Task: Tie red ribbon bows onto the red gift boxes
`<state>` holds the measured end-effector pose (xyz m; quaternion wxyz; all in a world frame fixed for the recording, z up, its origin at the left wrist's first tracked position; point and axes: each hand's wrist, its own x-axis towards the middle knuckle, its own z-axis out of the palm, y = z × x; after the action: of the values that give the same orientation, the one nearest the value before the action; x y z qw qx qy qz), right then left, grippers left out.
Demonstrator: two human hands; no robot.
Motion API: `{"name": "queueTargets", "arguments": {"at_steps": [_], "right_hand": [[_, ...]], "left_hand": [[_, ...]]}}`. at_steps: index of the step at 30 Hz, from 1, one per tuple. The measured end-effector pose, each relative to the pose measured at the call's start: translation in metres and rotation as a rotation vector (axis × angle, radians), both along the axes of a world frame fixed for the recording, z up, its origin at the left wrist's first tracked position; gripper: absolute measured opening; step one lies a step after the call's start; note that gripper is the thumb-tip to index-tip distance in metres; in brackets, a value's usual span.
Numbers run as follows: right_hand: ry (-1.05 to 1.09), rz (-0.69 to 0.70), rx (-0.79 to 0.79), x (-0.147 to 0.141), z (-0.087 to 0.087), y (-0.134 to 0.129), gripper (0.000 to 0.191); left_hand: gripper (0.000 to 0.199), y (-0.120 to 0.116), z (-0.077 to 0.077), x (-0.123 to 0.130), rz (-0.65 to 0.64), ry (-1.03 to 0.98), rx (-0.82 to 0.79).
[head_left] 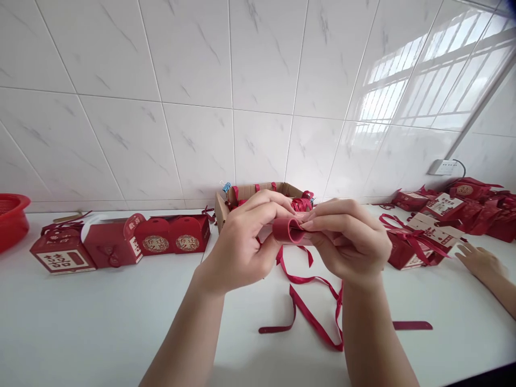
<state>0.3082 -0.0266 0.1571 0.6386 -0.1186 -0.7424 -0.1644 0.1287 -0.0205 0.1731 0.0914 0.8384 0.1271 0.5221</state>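
A red strap [283, 231], bent round into a loop, is held up above the table in front of me. My left hand [245, 242] pinches it from the left side, thumb below and fingers above. From the right, the thumb and fingers of my right hand [355, 236] close on the strap's ends, which are partly hidden. On the table beneath my hands lie a long red ribbon [312, 317] and another red strap [278, 329]. A further flat strap [415, 325] shows to the right of my right forearm.
Behind my hands stands a cardboard box [221, 212] of red ribbons with a blue binder clip [226, 187]. Red gift boxes [173, 236] line the left; more boxes [407, 252] crowd the right, near another person's hand [481, 262]. A red basin [12, 220] sits far left.
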Motion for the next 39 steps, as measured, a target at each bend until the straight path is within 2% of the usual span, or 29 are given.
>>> {"name": "queueTargets", "arguments": {"at_steps": [3, 6, 10, 12, 15, 19, 23, 26, 29, 32, 35, 39], "right_hand": [[0.010, 0.006, -0.039, -0.002, -0.001, 0.003, 0.027], [0.044, -0.052, -0.158, 0.001, -0.001, 0.005, 0.022], [0.288, -0.297, -0.397, 0.020, -0.002, 0.012, 0.007], [0.427, -0.398, -0.559, 0.038, -0.005, 0.022, 0.012], [0.615, -0.441, -0.844, 0.068, -0.019, 0.045, 0.030], [0.780, -0.623, -1.027, 0.096, -0.052, 0.083, 0.025], [0.820, -0.701, -1.074, 0.108, -0.084, 0.111, 0.015], [0.809, -0.717, -1.099, 0.111, -0.095, 0.118, 0.015], [0.786, -0.725, -1.061, 0.106, -0.092, 0.116, 0.018], [0.755, -0.736, -0.955, 0.091, -0.082, 0.112, 0.022], [0.691, -0.717, -0.857, 0.070, -0.072, 0.108, 0.020], [0.547, -0.619, -0.794, 0.048, -0.067, 0.106, 0.017]], "left_hand": [[0.019, 0.004, -0.002, 0.002, 0.011, -0.006, -0.007], [0.018, 0.007, -0.004, 0.004, 0.075, 0.011, -0.074], [0.046, 0.007, -0.004, 0.003, 0.271, -0.079, -0.158], [0.051, 0.005, -0.002, -0.001, 0.308, -0.134, -0.177], [0.044, 0.004, 0.001, -0.006, 0.303, -0.156, -0.184], [0.045, 0.009, 0.003, -0.013, 0.346, -0.311, -0.142], [0.039, 0.015, 0.004, -0.022, 0.385, -0.524, -0.140], [0.034, 0.014, 0.007, -0.027, 0.371, -0.599, -0.147], [0.033, 0.011, 0.008, -0.025, 0.375, -0.593, -0.170], [0.032, 0.016, 0.004, -0.018, 0.409, -0.487, -0.219], [0.027, 0.032, -0.006, -0.009, 0.453, -0.313, -0.258], [0.018, 0.056, -0.021, -0.001, 0.558, -0.108, -0.379]]}}
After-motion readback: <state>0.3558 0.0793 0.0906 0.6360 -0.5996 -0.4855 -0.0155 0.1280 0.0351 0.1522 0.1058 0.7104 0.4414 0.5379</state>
